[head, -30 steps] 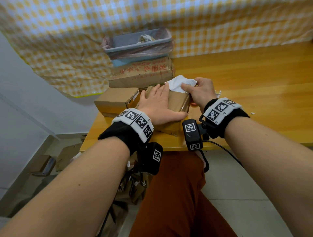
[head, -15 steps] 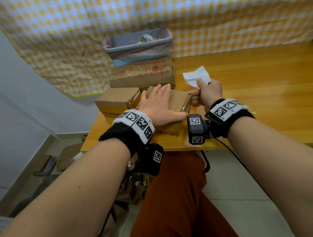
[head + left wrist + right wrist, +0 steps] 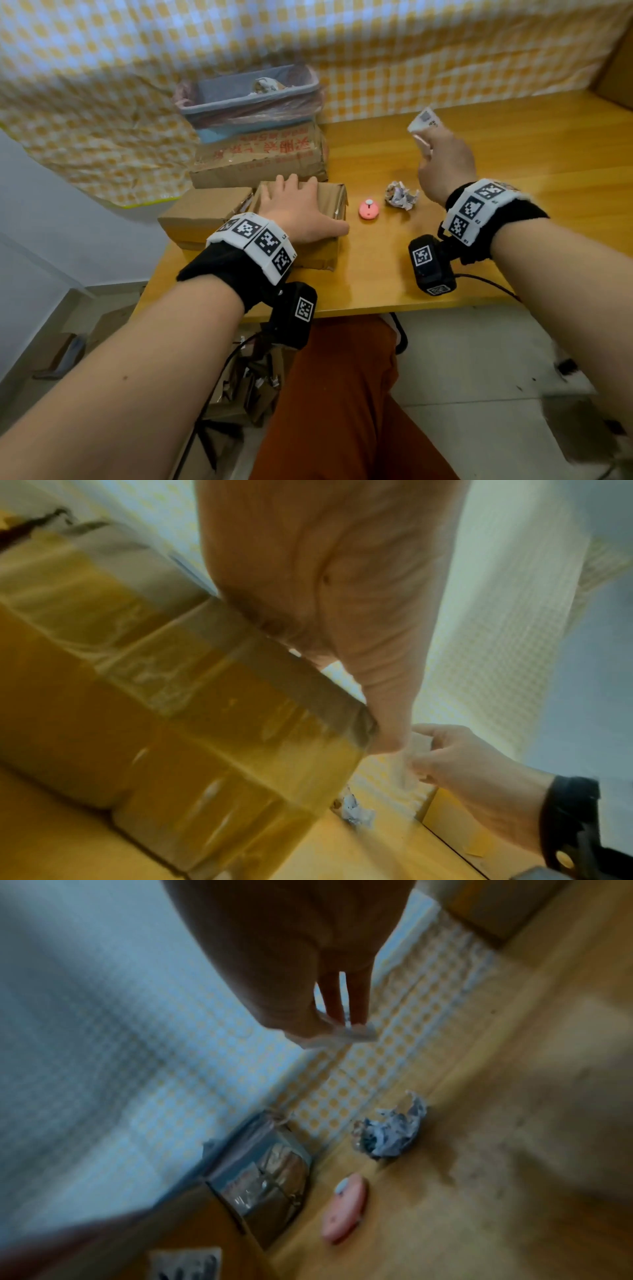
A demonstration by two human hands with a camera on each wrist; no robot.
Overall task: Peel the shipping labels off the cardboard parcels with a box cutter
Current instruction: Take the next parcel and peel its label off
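A: Entry, peeled label (image 3: 424, 127). It is white and folded over, off the parcel (image 3: 322, 219), and held up in the air over the table (image 3: 513, 192), well right of the parcel.

B: Who holds it?

A: The right hand (image 3: 445, 168). Its fingers (image 3: 334, 999) and thumb are curled in and pinch the label at the tips; the right wrist view shows the paper caught there, though blurred.

B: And the parcel?

A: A brown taped cardboard box near the table's front left edge. The left hand (image 3: 298, 212) lies on its top, palm down, fingers straight and spread, thumb along the near right edge. It presses and grips nothing.

B: Box cutter?

A: A small pink rounded cutter (image 3: 368, 209) lies on the table just right of the parcel, apart from both hands. Whether its blade is out I cannot tell.

B: Anything else near?

A: A crumpled paper wad (image 3: 400, 198) lies just right of the cutter. A second small box (image 3: 205, 212) sits touching the parcel's left side. Behind them is a larger box with red print (image 3: 260, 154), and on that a blue bin (image 3: 250, 99) lined with a plastic bag, with scraps inside. A yellow checked cloth (image 3: 445, 51) hangs behind the table.
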